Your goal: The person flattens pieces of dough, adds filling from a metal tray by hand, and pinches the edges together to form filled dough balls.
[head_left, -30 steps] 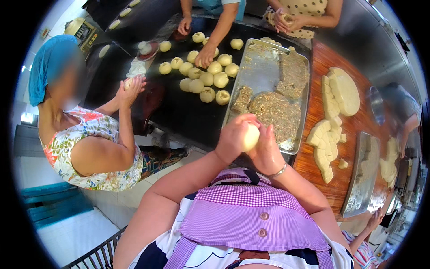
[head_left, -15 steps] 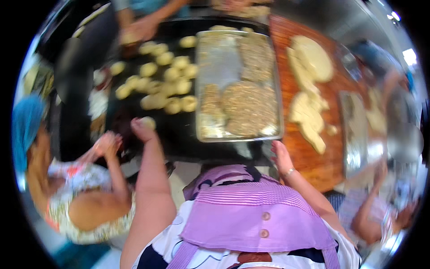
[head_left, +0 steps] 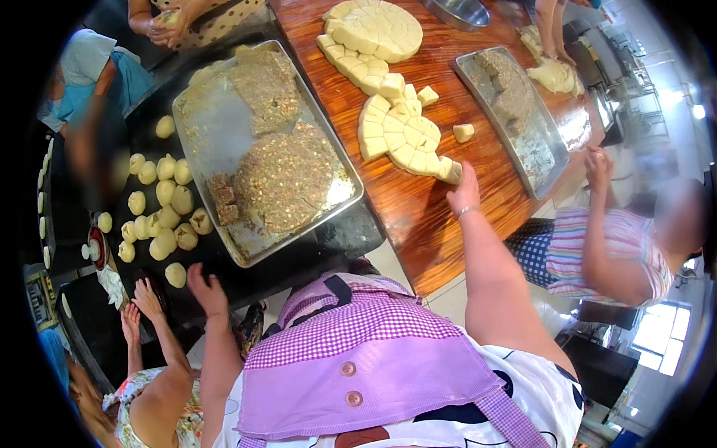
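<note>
My left hand is at the near edge of the black table, its fingers apart and holding nothing. Just left of it rests a round filled dough ball; more smooth dough balls are clustered beyond. On the wooden table, my right hand reaches to the near end of a slab of dough cut into pieces. Its fingers are stretched out along the end piece, thumb apart. Between my hands stands a metal tray with a brown, nut-flecked filling.
A larger round of cut dough lies farther back, with a loose dough piece nearer. A second filling tray stands on the right. Co-workers' hands are close on my left; others work across the tables and at right.
My view has turned toward the right. My left hand has let go of a dough ball, now on the black table. My right hand has moved out over the wooden table to the dough.
</note>
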`<state>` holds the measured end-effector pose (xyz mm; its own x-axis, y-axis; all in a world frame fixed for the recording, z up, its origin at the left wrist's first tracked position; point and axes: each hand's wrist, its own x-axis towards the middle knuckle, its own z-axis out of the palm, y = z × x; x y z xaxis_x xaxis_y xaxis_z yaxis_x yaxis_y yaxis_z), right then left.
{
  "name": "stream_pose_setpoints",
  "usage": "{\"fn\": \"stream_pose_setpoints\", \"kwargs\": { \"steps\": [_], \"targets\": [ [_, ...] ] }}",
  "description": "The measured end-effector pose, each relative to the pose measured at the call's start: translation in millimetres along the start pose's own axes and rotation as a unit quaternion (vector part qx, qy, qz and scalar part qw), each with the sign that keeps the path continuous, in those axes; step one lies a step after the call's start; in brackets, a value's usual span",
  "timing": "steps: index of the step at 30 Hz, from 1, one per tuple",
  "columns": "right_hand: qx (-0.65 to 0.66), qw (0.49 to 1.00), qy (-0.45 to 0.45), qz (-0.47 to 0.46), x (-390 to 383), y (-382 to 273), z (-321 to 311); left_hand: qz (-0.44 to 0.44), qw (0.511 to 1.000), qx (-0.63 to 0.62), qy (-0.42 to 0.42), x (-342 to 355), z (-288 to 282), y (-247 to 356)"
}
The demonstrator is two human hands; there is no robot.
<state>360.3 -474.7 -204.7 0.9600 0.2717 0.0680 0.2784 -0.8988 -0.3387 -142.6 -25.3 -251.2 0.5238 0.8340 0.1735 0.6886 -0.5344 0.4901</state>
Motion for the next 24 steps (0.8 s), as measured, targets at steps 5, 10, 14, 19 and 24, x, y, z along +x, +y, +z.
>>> {"fn": "stream_pose_setpoints", "kwargs": {
  "steps": [5, 10, 14, 19, 24],
  "targets": [
    [-0.067, 0.983, -0.172, -0.011, 59, -2, 4, 0.082, 0.976, -0.087, -0.184, -16, 1, 90],
    [0.024, 0.982, -0.087, 0.166, 26, 6, 11, 0.031, 0.966, -0.167, -0.194, -8, 13, 113],
    [0.3, 0.928, 0.001, 0.219, -54, 36, 47, -0.015, 0.954, -0.24, -0.177, -9, 26, 125],
    [0.28, 0.959, -0.041, 0.015, -102, -5, 45, 0.066, 0.938, -0.242, -0.24, -2, 28, 168],
    [0.084, 0.992, -0.081, -0.045, -99, -23, 13, 0.049, 0.919, -0.262, -0.291, 5, 24, 188]
  ]
}}
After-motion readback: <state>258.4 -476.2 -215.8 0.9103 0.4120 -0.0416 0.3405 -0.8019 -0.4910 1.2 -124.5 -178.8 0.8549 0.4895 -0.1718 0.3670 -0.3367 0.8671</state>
